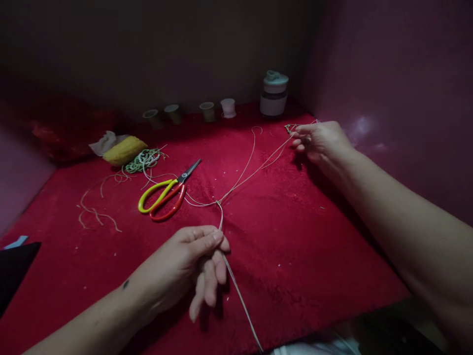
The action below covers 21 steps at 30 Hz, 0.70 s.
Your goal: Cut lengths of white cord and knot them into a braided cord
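Thin pale cords (239,292) run up from the near table edge to a small knot (219,202), where they fork. My left hand (201,256) pinches them between thumb and forefinger just below the knot, its other fingers hanging loose. Farther off to the right, my right hand (320,138) is closed on one cord (258,170) that stretches from the knot. A small green knotted piece (288,129) shows beside its fingertips. Another strand curls loosely on the cloth between the hands. Scissors (166,195) with one yellow and one red handle lie left of the knot, touching nothing of mine.
Red cloth (314,256) covers the table. A yellow bundle (124,150) and tangled green-and-white cords (144,160) lie at the left, with loose brown threads (98,214) nearer. Several small cups, one a white cup (228,108), and a lidded jar (274,96) line the back.
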Each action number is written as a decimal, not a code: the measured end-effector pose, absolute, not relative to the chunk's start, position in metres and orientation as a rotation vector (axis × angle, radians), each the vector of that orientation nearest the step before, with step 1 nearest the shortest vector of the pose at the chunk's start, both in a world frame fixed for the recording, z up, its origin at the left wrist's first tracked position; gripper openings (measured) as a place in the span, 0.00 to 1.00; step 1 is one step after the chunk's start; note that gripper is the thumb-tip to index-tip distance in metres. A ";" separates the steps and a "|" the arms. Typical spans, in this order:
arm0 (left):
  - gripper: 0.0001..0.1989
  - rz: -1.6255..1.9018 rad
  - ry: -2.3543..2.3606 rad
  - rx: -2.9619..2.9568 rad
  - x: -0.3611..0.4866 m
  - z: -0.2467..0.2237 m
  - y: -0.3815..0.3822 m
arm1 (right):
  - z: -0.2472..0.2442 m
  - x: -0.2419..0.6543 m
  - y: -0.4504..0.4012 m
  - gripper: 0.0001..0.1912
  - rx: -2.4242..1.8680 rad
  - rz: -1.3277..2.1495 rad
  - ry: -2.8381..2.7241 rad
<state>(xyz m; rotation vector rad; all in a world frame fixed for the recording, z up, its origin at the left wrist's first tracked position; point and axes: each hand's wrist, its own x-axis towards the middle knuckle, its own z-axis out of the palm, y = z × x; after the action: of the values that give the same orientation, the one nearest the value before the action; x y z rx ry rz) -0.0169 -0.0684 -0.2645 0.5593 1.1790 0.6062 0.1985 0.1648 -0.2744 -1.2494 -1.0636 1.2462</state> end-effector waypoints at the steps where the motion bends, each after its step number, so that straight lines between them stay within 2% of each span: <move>1: 0.10 0.630 1.279 0.642 -0.019 -0.262 -0.067 | -0.273 0.200 0.164 0.08 -1.321 1.143 -1.132; 4: 0.11 0.788 1.617 0.930 -0.026 -0.255 -0.064 | -0.268 0.194 0.152 0.08 -1.333 0.792 -1.339; 7: 0.12 0.893 1.661 0.943 -0.032 -0.253 -0.058 | -0.268 0.174 0.123 0.10 -1.095 0.539 -1.672; 13: 0.08 0.971 1.371 0.598 -0.025 -0.260 -0.049 | -0.286 0.131 0.066 0.11 -0.695 0.610 -2.409; 21: 0.06 0.911 1.228 0.607 -0.019 -0.273 -0.042 | -0.292 0.121 0.058 0.07 -0.648 0.518 -2.567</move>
<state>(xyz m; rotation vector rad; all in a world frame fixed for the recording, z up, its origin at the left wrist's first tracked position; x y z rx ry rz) -0.0193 -0.0417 -0.2730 0.6066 1.2277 0.9114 0.1210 0.0581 -0.2919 -0.6481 -2.5670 0.5177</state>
